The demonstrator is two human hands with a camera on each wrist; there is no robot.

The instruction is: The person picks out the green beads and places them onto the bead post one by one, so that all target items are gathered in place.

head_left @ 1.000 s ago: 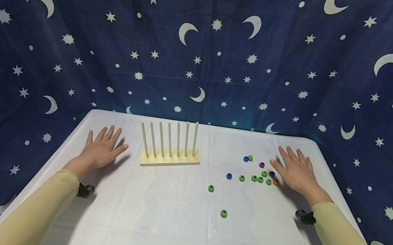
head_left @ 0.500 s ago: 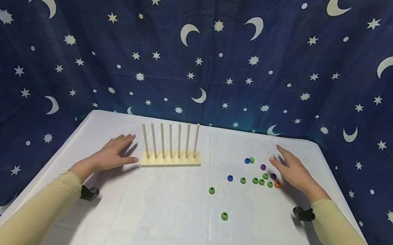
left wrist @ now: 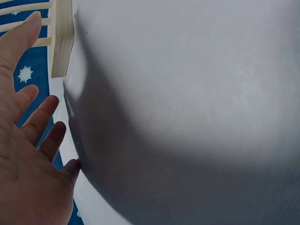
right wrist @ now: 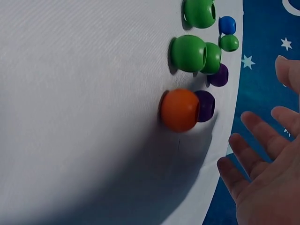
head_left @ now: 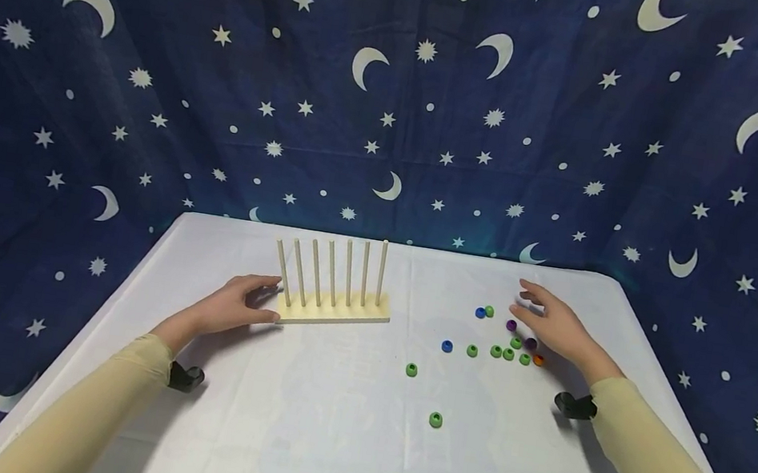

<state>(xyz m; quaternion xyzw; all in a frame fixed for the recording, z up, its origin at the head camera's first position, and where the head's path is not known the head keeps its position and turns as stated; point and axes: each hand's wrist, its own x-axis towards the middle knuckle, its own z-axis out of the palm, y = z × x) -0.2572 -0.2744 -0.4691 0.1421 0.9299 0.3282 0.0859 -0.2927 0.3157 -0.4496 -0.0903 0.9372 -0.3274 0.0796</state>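
Observation:
A pale wooden rack with a row of several upright pegs stands toward the back, left of centre. At its left end is my left hand, thumb and fingers apart around that end; whether they touch the wood I cannot tell. In the left wrist view nothing lies between the fingers of the left hand. My right hand hovers just behind and right of the beads, holding nothing. Nearest to it are a dark purple bead, an orange bead and another purple bead.
Several green beads lie scattered on the white cloth-covered table, one green bead closest to the front. Two blue beads sit among them, one blue bead further left. A dark starry curtain hangs behind the table.
My left hand has moved right to the rack's left end, turning from palm-down with fingers spread. The right hand has turned sideways and shifted slightly left. Rack and beads keep their places.

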